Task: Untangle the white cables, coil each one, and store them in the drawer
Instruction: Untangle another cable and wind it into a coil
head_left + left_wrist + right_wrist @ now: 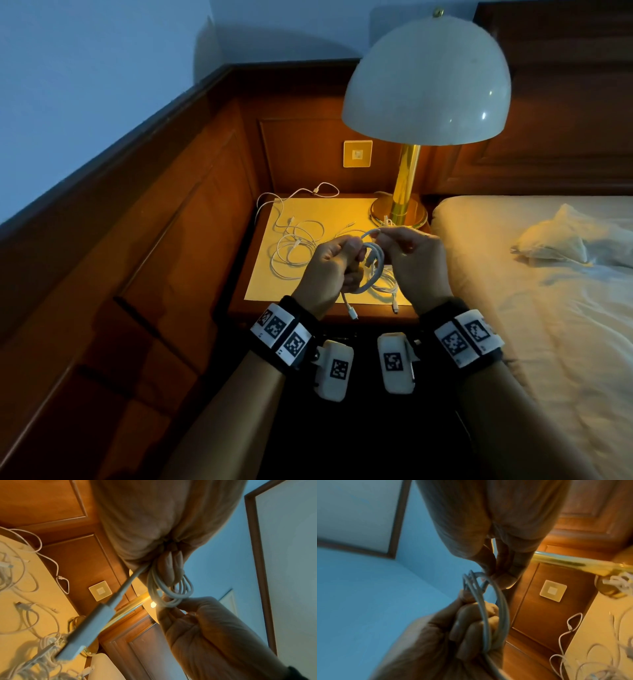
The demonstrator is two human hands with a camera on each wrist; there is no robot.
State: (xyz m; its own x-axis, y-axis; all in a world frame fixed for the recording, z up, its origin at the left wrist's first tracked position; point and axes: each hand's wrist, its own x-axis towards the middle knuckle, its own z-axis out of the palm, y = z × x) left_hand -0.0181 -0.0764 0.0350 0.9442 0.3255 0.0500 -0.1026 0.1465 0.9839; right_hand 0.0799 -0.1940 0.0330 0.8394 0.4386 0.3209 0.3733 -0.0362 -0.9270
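My left hand (337, 265) grips a coil of white cable (373, 265) above the nightstand's front edge. Its loops stand out past my left fist (181, 588), and one plug end (352, 312) hangs below the hand. My right hand (399, 245) pinches the coil's top strand (371, 234) between thumb and fingers (503, 580). Behind the hands, several loose white cables (298, 246) lie tangled on the nightstand's yellow top (329, 212). No drawer shows in any view.
A brass lamp (404, 192) with a white dome shade stands at the nightstand's back right. A wall switch plate (357, 154) sits on the wood panelling behind. The bed (548, 274) with pale sheets lies to the right.
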